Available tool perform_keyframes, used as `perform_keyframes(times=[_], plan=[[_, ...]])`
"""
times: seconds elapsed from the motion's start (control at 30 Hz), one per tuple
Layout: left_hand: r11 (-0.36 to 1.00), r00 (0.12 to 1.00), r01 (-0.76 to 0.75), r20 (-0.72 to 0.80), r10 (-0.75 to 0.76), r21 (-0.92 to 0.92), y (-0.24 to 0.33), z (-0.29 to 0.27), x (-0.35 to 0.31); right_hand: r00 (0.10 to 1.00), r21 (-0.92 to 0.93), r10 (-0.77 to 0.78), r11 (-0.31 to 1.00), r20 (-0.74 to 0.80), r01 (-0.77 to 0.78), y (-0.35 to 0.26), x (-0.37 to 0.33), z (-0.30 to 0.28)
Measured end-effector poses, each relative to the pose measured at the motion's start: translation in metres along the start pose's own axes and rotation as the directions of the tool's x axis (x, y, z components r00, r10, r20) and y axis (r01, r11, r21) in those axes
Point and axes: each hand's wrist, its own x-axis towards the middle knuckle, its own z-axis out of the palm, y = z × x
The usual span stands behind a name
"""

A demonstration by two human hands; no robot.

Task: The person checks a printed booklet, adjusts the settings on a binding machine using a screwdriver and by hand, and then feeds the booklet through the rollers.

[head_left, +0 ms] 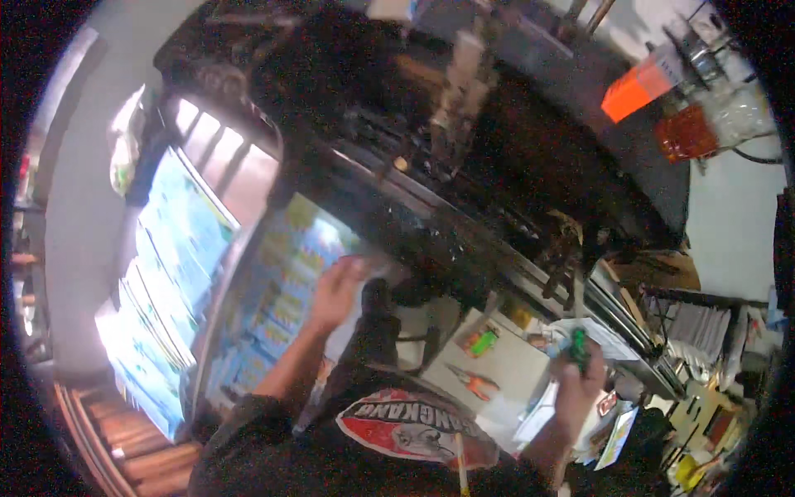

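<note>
My left hand (335,294) reaches over a stack of blue and green printed sheets (286,286), beside a large dark machine (389,195). Its fingers look stretched out with nothing visible in them, though their tips are blurred. On the right, my right hand (578,385) is closed on a small green object (579,346) whose kind I cannot make out. Between my arms, pliers with orange handles (476,381) lie on a pale surface (447,364), near a small green and orange item (480,341).
More blue printed sheets (178,224) stand in piles at the left, above a brown slatted wooden rack (137,451). An orange box (638,87) and an amber container (687,132) sit at the far right. Papers (696,331) and clutter crowd the near right.
</note>
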Motion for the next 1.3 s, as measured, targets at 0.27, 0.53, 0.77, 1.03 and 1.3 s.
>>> perform_keyframes(times=[0.27, 0.53, 0.77, 1.03, 1.3], plan=[[0.870, 0.862, -0.022, 0.432, 0.266, -0.492, 0.192, 0.028, 0.051, 0.963, 0.146, 0.263, 0.952, 0.061, -0.269, -0.091, 0.008, 0.208], [0.937, 0.822, -0.106, 0.501, 0.270, -0.332, 0.205, 0.028, 0.098, 0.987, 0.180, 0.155, 0.973, -0.043, -0.145, -0.116, 0.022, 0.253], [0.948, 0.804, -0.060, 0.548, 0.231, -0.311, 0.213, 0.026, 0.105, 0.989, 0.067, 0.000, 0.998, -0.148, 0.010, -0.108, 0.029, 0.262], [0.979, 0.782, -0.115, 0.592, 0.195, -0.170, 0.226, 0.023, 0.111, 0.964, 0.306, 0.203, 0.941, -0.174, -0.143, -0.134, 0.031, 0.275], [0.928, 0.792, -0.358, 0.495, 0.359, -0.100, 0.224, 0.023, 0.116, 0.944, 0.491, 0.299, 0.849, -0.144, -0.194, -0.138, 0.030, 0.274]])
